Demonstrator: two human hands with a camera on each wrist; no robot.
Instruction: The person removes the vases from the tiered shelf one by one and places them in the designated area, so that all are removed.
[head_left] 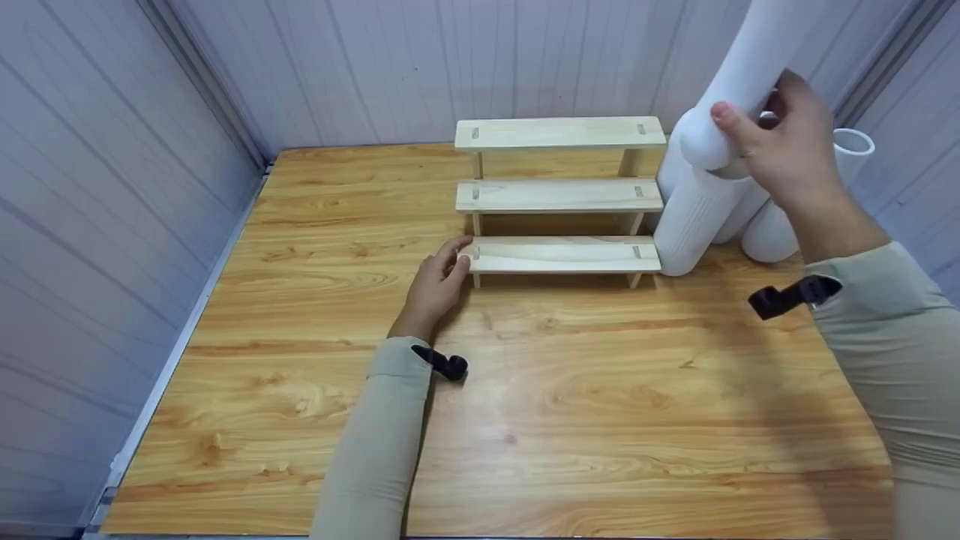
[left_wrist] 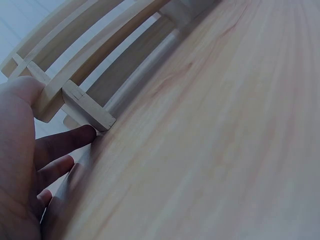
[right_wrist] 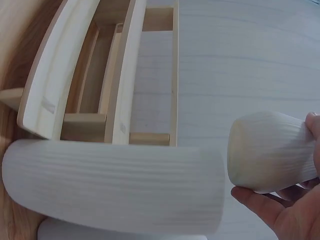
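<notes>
A light wooden three-tier display stand (head_left: pixel 559 196) stands on the table. At the left end of its lowest shelf, my left hand (head_left: pixel 435 286) holds the stand; in the left wrist view its thumb is at the shelf end and a fingertip touches the leg. My right hand (head_left: pixel 799 146) grips a white vase (head_left: pixel 739 82) near its rounded lower end, raised above other white vases. In the right wrist view, faint ribs run along the held vase (right_wrist: pixel 272 150). Directly below it, a ribbed white vase (head_left: pixel 694 221) stands upright against the stand's right side.
More white vases crowd the back right corner, one with an open round rim (head_left: pixel 853 142). Pale panel walls (head_left: pixel 360 67) enclose the back and sides. The wood-grain table (head_left: pixel 525 420) extends in front of the stand. Each sleeve cuff carries a small black camera mount (head_left: pixel 795 296).
</notes>
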